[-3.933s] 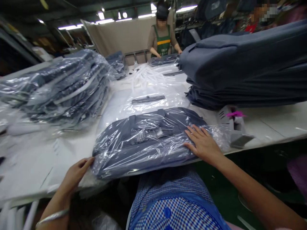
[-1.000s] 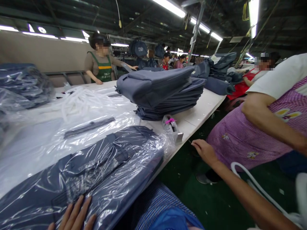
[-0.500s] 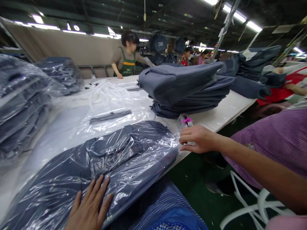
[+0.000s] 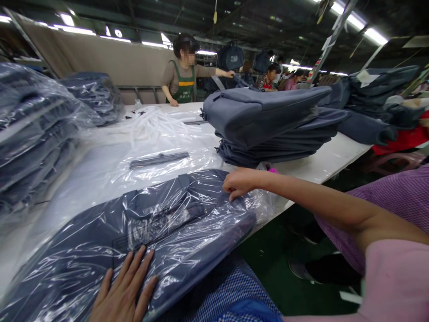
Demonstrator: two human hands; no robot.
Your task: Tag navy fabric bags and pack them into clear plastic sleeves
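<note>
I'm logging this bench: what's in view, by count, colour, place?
wrapped bag: 1, slate, near edge
table: 1, white, centre
wrapped stacks: 2, slate, left
unwrapped stack: 1, slate, right
flat strip: 1, grey, centre
loose bands: many, white, beyond it
bag pile: 1, slate, far right
lights: several, white, overhead
co-worker: 1, green apron, across table
bystander: 1, purple garment, right
distant people: several, varied, background
own garment: 1, blue check, bottom
left hand: 1, bare, on wrapped bag
right hand: 1, bare, at its end
</note>
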